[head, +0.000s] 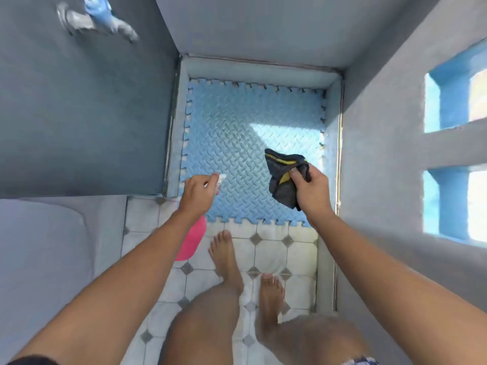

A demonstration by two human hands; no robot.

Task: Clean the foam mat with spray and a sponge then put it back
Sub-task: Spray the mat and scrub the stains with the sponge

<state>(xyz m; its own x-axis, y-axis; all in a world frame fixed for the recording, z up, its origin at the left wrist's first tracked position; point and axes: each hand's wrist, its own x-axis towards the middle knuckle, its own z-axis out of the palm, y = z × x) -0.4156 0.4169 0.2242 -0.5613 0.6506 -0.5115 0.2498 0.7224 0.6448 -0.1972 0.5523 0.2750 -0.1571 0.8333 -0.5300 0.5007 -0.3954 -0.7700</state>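
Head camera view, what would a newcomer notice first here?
The light blue interlocking foam mat lies on the floor at centre, a sun patch on its right side. Above its near edge, the right hand grips a dark grey and yellow sponge cloth, and the left hand holds a pink spray bottle.

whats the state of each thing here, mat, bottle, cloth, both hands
blue interlocking foam mat: lying flat on the alcove floor, partly sunlit
pink plastic spray bottle with white nozzle: held up, nozzle over the mat's near edge
dark grey and yellow sponge cloth: crumpled, held above the mat
left hand: grips the top of the bottle
right hand: grips the cloth
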